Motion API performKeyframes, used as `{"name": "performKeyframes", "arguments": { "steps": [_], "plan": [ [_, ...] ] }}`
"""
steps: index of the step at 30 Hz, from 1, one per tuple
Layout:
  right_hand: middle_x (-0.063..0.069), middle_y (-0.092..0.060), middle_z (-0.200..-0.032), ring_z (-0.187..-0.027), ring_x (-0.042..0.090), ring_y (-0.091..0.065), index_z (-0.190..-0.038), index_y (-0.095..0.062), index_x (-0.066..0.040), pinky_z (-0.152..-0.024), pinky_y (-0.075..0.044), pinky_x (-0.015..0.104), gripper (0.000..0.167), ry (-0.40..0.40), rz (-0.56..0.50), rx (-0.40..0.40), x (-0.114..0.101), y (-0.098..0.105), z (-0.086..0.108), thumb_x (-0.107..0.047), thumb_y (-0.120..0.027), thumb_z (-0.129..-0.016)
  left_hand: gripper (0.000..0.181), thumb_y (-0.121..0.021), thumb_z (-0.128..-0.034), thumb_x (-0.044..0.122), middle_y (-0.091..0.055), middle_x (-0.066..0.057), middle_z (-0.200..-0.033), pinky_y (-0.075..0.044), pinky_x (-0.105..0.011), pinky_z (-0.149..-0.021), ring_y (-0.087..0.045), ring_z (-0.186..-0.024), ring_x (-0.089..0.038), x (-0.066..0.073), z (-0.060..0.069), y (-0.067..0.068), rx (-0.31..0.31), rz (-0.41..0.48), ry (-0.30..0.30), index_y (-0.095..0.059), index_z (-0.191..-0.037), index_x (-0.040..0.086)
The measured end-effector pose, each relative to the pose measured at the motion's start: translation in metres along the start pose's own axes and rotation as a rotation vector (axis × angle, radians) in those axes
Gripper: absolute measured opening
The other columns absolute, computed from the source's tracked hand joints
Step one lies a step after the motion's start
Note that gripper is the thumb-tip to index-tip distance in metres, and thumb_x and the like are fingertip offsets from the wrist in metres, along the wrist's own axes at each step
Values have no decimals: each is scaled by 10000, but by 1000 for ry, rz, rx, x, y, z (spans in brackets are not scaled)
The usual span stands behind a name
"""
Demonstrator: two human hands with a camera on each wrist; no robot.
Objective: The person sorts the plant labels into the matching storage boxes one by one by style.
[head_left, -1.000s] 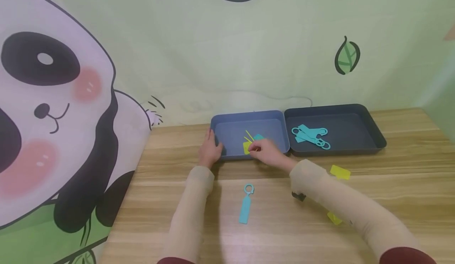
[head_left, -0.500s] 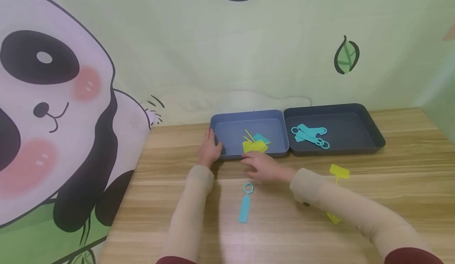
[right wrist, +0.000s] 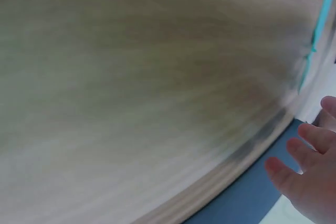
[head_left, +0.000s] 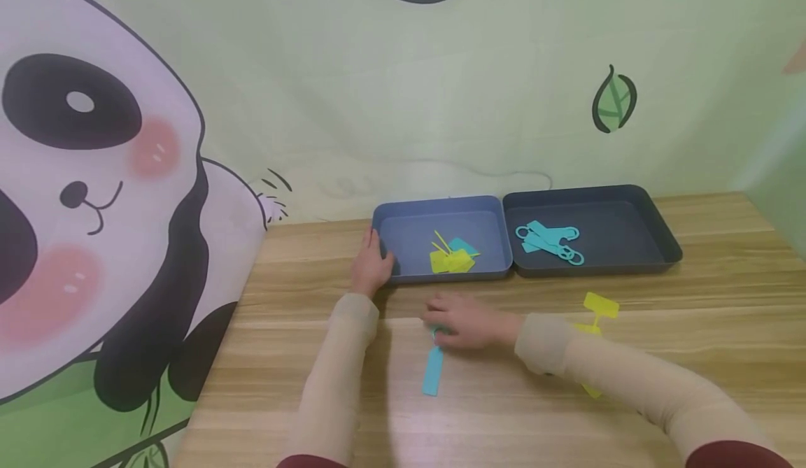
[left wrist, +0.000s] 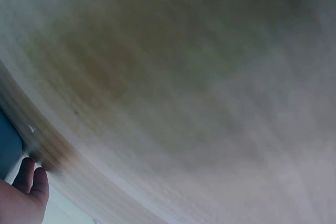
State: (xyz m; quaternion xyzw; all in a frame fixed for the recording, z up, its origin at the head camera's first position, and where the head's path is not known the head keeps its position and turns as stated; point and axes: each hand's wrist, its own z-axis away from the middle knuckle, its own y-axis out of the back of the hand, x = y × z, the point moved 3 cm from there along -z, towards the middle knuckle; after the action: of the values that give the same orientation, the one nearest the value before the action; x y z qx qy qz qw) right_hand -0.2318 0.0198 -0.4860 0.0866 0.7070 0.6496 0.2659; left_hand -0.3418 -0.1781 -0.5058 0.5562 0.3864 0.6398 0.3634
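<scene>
In the head view my left hand (head_left: 372,266) holds the blue tray (head_left: 441,206) at its front left corner, fingers along the outer side and thumb over the rim. Its fingers (left wrist: 39,182) also show beside the tray in the left wrist view. My right hand (head_left: 469,320), fingers spread and holding nothing, is over the ring end of a turquoise loop tag (head_left: 432,371) on the table. The hand hides part of the ring; contact cannot be told. Inside the blue tray lie yellow tags (head_left: 452,261) and a turquoise tag (head_left: 464,245).
A dark tray (head_left: 617,244) touches the blue tray's right side and holds several turquoise loop tags (head_left: 550,237). More yellow tags (head_left: 601,305) lie on the wooden table (head_left: 504,412), partly under the right sleeve. Behind the table hangs a printed backdrop (head_left: 315,104).
My right hand has let go of a yellow tag in the blue tray and moved toward me, over the turquoise tag on the table. My left hand has stayed at the tray's corner.
</scene>
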Motion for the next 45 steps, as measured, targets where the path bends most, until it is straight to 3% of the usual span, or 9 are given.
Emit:
{"name": "performKeyframes", "arguments": {
  "steps": [10, 28, 45],
  "plan": [
    [127, -406, -1360, -1263, 310, -354, -1243, -512, -185, -969, -357, 504, 405, -33, 67, -83, -5, -10, 6, -353, -491, -875, 661, -400, -872, 331, -61, -25, -1504, -286, -428, -1039, -229, -1336, -247, -1, -1, -2, -2, 5, -2, -136, -1424, 80],
    [103, -479, -1292, -1227, 298, -403, -1119, -585, -186, -959, -382, 474, 282, -44, 77, -51, -7, -11, 1, -273, -549, -853, 657, -399, -881, 321, -55, -46, -1504, -252, -414, -1062, -188, -1350, -234, 0, 1, 0, -3, 19, -21, -134, -1419, 54],
    [103, -527, -1239, -1177, 254, -466, -1092, -600, -113, -954, -406, 408, 271, -20, 48, -12, -3, -4, 0, -206, -559, -841, 653, -401, -881, 320, -65, -49, -1503, -281, -411, -1046, -198, -1347, -234, 1, 2, 2, 6, 15, -33, -145, -1417, 47]
  ]
}}
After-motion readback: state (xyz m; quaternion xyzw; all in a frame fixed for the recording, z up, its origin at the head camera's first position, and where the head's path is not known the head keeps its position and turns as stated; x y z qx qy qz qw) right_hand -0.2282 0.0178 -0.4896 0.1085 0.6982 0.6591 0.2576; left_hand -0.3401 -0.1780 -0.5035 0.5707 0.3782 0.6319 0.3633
